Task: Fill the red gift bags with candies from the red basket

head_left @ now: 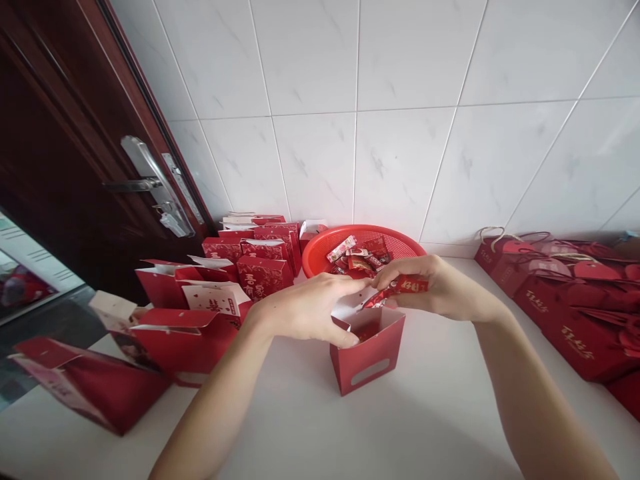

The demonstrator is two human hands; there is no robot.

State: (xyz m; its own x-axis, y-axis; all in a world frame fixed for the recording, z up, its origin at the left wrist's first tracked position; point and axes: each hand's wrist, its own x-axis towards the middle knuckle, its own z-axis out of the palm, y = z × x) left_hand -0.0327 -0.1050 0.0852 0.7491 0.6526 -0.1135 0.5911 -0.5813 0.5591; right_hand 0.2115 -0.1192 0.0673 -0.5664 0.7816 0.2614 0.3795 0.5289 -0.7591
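White table (300,427) beneath: on it stands an open red box (373,353), likely light, creasable card, best steadied low by its sides. Over its mouth, the left hand (300,307) has thumb and fingers apart; the right hand (440,290) pinches a red packet (413,285), probably slippery, easiest gripped mid-wrapper. Beyond sit a red basket (316,248) and tiled wall (310,67).

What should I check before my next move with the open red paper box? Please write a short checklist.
1. Red paper box upright on the smooth white table: ok.
2. Top flaps out of the opening's way: cannot tell, hands cover part.
3. Right hand holding shiny red wrapped packets: ok.
4. Supply in the round red plastic basket: ok, small wrapped pieces visible.
5. Count inside box: cannot tell.
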